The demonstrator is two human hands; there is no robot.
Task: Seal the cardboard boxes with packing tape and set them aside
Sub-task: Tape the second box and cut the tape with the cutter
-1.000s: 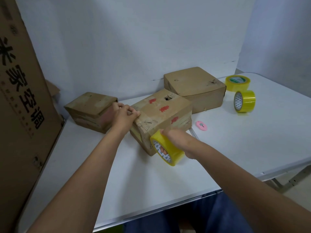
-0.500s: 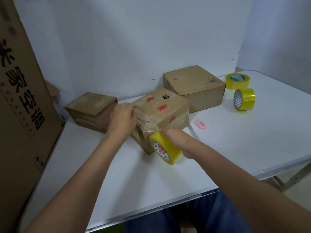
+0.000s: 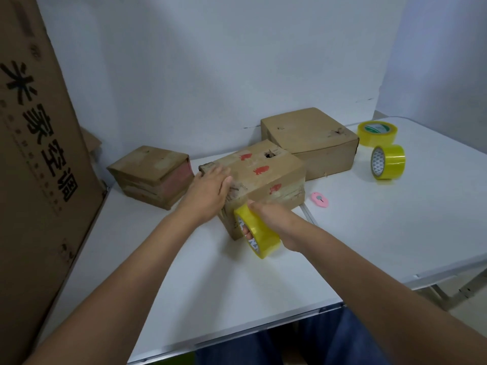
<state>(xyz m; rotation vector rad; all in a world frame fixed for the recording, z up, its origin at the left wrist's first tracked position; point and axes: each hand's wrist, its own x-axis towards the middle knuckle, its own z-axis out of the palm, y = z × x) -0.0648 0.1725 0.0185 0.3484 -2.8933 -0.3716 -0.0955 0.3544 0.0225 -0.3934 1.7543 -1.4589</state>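
Observation:
A cardboard box with red marks (image 3: 266, 172) stands in the middle of the white table (image 3: 369, 233). My left hand (image 3: 208, 191) lies flat with straight fingers on its near left top edge. My right hand (image 3: 274, 219) grips a yellow tape roll (image 3: 257, 234) held against the box's near corner, fingers through the core. A second box (image 3: 311, 140) sits behind it to the right. A third box (image 3: 150, 175) sits at the left.
Two more yellow tape rolls (image 3: 376, 133) (image 3: 388, 162) rest at the back right. A pink cutter (image 3: 320, 199) lies right of the marked box. A tall printed carton (image 3: 34, 154) stands along the left edge. The table's front edge is close to my body.
My left hand opened from a curled grip at the box's far left edge and slid flat toward me along the top. The tape roll stayed at the near corner.

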